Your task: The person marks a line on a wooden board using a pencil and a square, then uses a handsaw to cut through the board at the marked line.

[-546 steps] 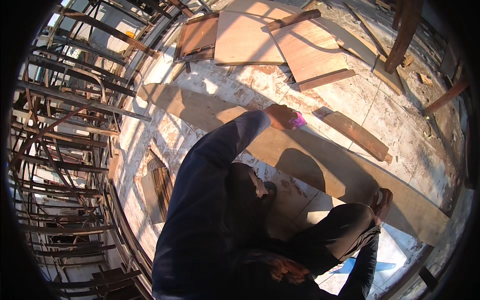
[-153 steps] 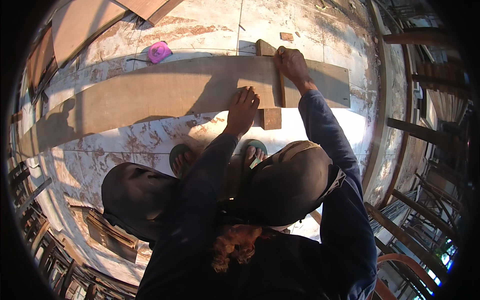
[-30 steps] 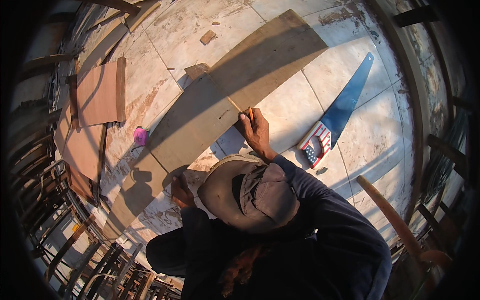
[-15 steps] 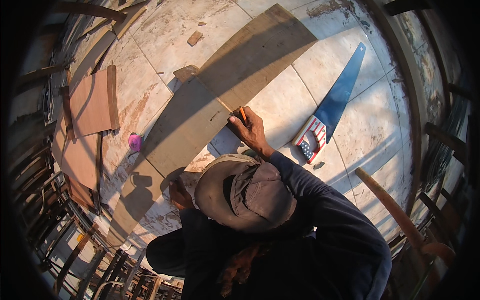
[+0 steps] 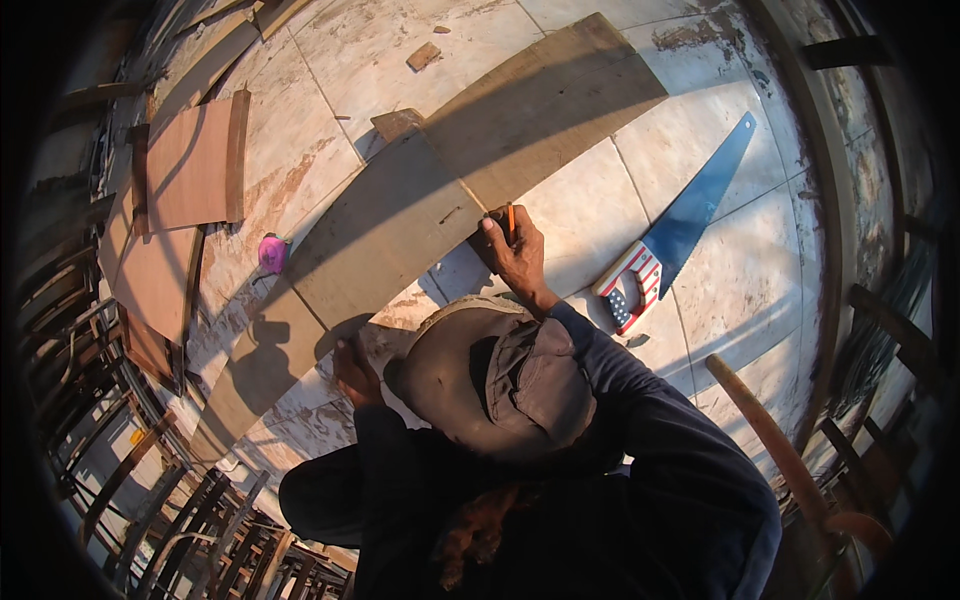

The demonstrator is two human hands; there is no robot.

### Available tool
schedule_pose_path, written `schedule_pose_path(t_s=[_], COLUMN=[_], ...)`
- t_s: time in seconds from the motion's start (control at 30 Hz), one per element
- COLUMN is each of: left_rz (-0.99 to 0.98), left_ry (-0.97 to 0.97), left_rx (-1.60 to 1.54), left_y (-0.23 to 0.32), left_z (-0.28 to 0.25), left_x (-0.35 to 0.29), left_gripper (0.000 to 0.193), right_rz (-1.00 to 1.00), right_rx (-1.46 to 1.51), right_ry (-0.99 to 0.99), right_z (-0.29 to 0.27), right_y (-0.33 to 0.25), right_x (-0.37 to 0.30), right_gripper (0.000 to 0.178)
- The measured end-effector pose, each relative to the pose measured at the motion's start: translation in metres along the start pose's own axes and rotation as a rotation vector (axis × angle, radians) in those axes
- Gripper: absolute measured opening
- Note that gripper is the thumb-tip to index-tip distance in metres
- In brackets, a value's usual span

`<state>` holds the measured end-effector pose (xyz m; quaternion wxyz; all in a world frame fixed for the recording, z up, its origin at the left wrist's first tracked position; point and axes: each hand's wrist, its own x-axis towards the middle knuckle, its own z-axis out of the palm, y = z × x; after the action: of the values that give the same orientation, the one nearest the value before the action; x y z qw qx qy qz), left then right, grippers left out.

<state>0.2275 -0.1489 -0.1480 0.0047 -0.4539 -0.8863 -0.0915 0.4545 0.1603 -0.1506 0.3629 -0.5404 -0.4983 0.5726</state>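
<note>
A long wooden plank [image 5: 560,105] lies diagonally on the floor, with a shorter board [image 5: 385,225] over its middle. My right hand [image 5: 520,254] is closed around an orange pencil [image 5: 511,222], its fingertips at the short board's near right corner. My left hand [image 5: 357,374] has its fingers curled at the near edge of the boards, by the short board's left end; they are partly in shadow. Hat shadow covers part of the plank near that hand. A brown hat [image 5: 490,370] hides part of the forearms.
A handsaw [image 5: 700,195] with a striped, starred handle lies on the tiles to the right. A pink tape measure [image 5: 272,254] sits left of the boards. Reddish plywood pieces [image 5: 188,165] lie further left, wood scraps [image 5: 423,56] beyond. A curved wooden bar [image 5: 770,435] stands at lower right.
The view has shifted slightly, so the boards and saw sit a little further right. My right hand still holds the pencil at the board edge; my left hand stays by the edge.
</note>
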Motion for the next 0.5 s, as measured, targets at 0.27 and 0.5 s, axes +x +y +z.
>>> schedule_pose_path(t_s=[0.27,0.5], left_rz=[-0.624,-0.973], left_ry=[0.116,0.340], left_rx=[-0.851,-1.559], left_y=[0.031,0.070], left_z=[-0.013,-0.022], left_x=[0.010,0.039], left_gripper=[0.033,0.025], right_rz=[0.065,-0.131], right_rx=[-0.026,0.011], right_ry=[-0.051,0.162], right_z=[-0.004,-0.011], right_y=[-0.014,0.002], right_x=[-0.001,0.014], right_gripper=[0.025,0.021])
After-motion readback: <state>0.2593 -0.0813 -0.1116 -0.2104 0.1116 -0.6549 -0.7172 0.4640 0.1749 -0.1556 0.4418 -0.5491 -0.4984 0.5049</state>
